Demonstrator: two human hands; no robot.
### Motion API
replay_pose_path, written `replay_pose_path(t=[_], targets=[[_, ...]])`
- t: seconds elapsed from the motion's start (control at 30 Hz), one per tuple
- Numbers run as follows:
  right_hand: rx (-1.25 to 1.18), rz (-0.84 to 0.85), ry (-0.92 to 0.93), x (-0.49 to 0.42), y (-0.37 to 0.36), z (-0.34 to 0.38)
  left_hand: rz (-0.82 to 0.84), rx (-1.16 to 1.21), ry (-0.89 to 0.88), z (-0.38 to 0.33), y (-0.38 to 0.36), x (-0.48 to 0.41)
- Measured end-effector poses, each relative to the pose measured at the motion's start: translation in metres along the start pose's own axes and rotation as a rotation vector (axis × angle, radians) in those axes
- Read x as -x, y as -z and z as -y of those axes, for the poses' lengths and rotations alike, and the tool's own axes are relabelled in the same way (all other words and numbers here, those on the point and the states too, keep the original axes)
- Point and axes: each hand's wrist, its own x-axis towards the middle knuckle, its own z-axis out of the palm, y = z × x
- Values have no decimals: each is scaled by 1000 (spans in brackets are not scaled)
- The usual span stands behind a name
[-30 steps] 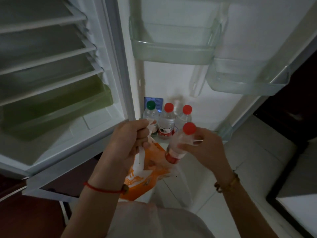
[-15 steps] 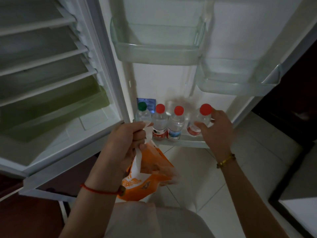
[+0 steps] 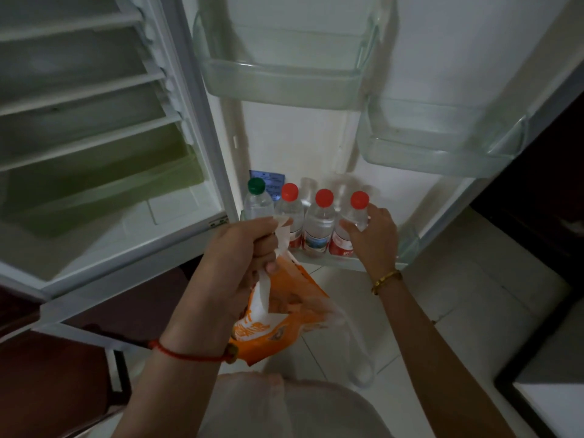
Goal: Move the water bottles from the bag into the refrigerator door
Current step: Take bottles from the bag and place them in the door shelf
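Underfoot, pale floor tiles (image 3: pixel 458 311) beside the open refrigerator door (image 3: pixel 316 143).

Clutches white handle of orange bag (image 3: pixel 284 314) in left hand (image 3: pixel 234 260), bag hanging low before fridge door. Grips rightmost red-capped bottle (image 3: pixel 359 202) at shoulder with right hand (image 3: pixel 374 240), bottle upright in bottom door shelf (image 3: pixel 407 248). Just beside, leftward in same row: middle red-capped bottle (image 3: pixel 319 222), left red-capped bottle (image 3: pixel 290 210), green-capped bottle (image 3: pixel 257 203). Above, clear door bins (image 3: pixel 284 90).

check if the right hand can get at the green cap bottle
Probably not yet: the right hand grips the far-right bottle, and the left hand holding the bag sits before the green-cap bottle.
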Motion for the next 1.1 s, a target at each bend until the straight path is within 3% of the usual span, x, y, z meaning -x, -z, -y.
replay_pose_path(t=[0.1, 0.27, 0.33, 0.47, 0.7, 0.77, 0.83, 0.97, 1.1], targets=[[-26, 33, -27, 4, 2, 2, 9, -11, -3, 2, -3, 3], [13, -112, -22, 46, 19, 0, 35, -36, -36, 6, -2, 10], [102, 73, -125, 69, 19, -12, 38, -52, -35, 7, -1, 14], [174, 640, -248, 110, -1, -39, 58, -78, -19, 10, 1, 23], [322, 986, -184, 151, -36, -41, 131, -104, 22, 12, 12, 41], [295, 999, -170, 161, -40, -37, 140, -111, 24, 13, 15, 44], [238, 962, -300, 169, -43, -39, 165, -114, 24, 14, 18, 47], [284, 906, -380, 180, -63, -53, 169, -130, 28, 14, 27, 51], [405, 878, -318, 176, -42, -22, 112, -122, 0, 11, 40, 47]])
